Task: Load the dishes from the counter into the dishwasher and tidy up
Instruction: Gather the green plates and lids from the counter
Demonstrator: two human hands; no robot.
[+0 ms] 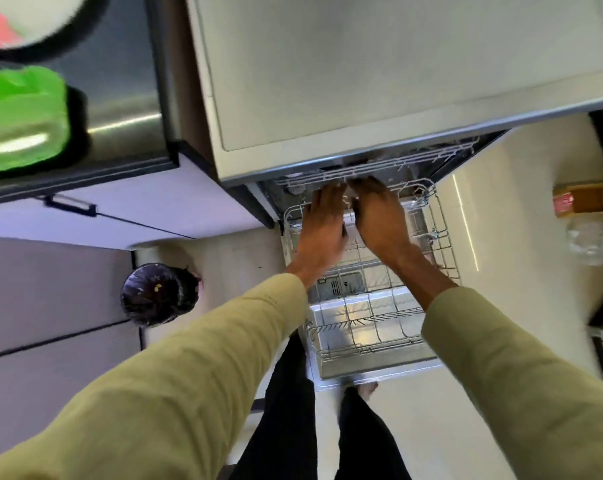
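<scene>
Steel counter (120, 98), cream floor (500, 220), bin (158, 294) nearby.

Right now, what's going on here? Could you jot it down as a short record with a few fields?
place: kitchen, seen from above the open dishwasher
lower rack: pulled out over the open door, wire, mostly bare
left hand: reaching into the far end of the rack; grip not clear
right hand: beside the left, reaching to the same spot
item held: hidden by the hands, cannot tell
floor, left: bin with a dark liner
counter, top left: green thing, blurred
</scene>
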